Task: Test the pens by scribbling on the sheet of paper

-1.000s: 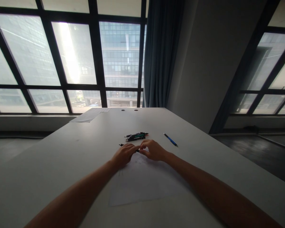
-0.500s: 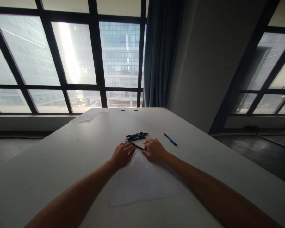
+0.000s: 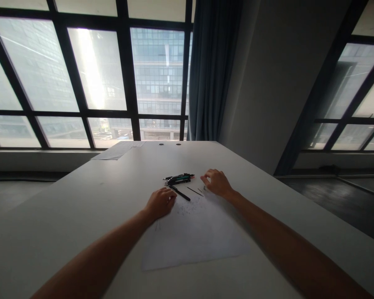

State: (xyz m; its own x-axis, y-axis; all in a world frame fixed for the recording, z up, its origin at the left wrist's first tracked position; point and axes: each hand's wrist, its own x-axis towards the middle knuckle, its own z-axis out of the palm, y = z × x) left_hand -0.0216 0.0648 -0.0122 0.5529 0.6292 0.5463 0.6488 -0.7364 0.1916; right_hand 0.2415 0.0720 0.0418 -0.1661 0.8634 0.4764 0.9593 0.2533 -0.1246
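My left hand (image 3: 160, 202) rests at the left edge of the white paper (image 3: 193, 241), its fingers curled. Whether anything small is inside them is hidden. Right beside these fingers, a black pen (image 3: 181, 193) lies slanted across the paper's top. My right hand (image 3: 218, 182) is beyond the paper's upper right, fingers bent and thumb apart, with no held object showing. Near its thumb lie a thin dark rod (image 3: 194, 191) like a pen refill and a shorter thin piece (image 3: 200, 189). The blue pen does not show; my right hand covers its earlier place.
Several pens (image 3: 179, 179) are heaped just beyond the paper on the white table (image 3: 118, 195). More paper sheets (image 3: 112, 150) lie at the far left corner. Two round dark discs (image 3: 178, 144) sit near the far edge. A blue curtain (image 3: 210, 74) hangs beside the windows.
My right hand has moved right and away from me, leaving the black pen on the paper. The thin pieces now show. My left hand has barely shifted. The blue pen is now out of sight.
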